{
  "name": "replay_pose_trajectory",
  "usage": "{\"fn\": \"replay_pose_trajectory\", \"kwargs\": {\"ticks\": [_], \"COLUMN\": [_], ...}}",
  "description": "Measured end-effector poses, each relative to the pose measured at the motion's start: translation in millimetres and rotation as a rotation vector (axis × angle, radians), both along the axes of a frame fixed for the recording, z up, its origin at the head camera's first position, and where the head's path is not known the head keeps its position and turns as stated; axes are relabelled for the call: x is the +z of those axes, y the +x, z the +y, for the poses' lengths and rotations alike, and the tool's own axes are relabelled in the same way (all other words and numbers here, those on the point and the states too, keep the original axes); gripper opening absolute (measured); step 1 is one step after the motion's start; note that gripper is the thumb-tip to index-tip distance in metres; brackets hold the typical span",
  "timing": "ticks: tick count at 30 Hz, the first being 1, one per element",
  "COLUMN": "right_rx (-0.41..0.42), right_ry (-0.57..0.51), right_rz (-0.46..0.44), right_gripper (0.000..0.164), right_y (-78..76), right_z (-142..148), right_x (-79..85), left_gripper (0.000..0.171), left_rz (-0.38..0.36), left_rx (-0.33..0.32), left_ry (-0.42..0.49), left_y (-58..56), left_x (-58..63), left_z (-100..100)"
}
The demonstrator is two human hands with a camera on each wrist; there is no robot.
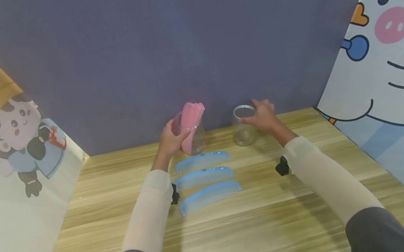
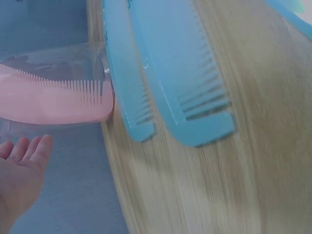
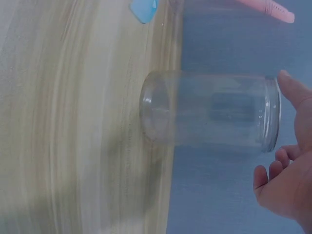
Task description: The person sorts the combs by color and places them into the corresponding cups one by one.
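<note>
While the left hand (image 1: 169, 142), fingers extended, adjoins the clear jar (image 1: 200, 139) of pink combs (image 1: 190, 116) beyond three blue combs (image 1: 204, 174), the right hand (image 1: 264, 117) spreads thumb from fingers at the second jar (image 1: 243, 131)'s rim.

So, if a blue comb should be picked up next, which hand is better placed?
Probably the left hand: in the head view it is nearer to the blue combs, just beyond the farthest one's left end. The right hand is farther to the side, at the rim of the empty jar.
</note>
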State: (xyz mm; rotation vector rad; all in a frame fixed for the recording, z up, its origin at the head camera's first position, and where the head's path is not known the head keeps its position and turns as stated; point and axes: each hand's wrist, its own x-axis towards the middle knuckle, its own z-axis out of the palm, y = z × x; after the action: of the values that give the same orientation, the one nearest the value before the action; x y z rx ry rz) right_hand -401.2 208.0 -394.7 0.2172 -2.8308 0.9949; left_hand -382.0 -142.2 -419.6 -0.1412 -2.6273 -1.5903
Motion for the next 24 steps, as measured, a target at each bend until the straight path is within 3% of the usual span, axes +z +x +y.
{"fn": "replay_pose_trajectory", "kwargs": {"ticks": [5, 12, 20, 24], "right_rx": [0.014, -0.006, 0.025, 0.049], "right_ry": [0.004, -0.001, -0.102, -0.139], "right_rz": [0.006, 0.053, -0.011, -0.054], "right_gripper": [0.098, 0.087, 0.087, 0.092], "right_y": [-2.2, -3.7, -1.2, 0.3], "right_z": [3, 5, 8, 9], "right_x": [-8.6, -15.8, -17.1, -17.9], "left_gripper": [0.087, 0.086, 0.077, 0.075], "left_rz": [0.0, -0.024, -0.113, -0.134], "left_rx": [0.0, -0.004, -0.178, -0.242], "left_ry": [-0.016, -0.167, -0.359, -0.383], "left_y": [4.1, 10.6, 25.4, 32.2], "left_x": [-1.4, -4.9, -15.6, -21.5], "left_z": [-9, -24, -35, -38]}}
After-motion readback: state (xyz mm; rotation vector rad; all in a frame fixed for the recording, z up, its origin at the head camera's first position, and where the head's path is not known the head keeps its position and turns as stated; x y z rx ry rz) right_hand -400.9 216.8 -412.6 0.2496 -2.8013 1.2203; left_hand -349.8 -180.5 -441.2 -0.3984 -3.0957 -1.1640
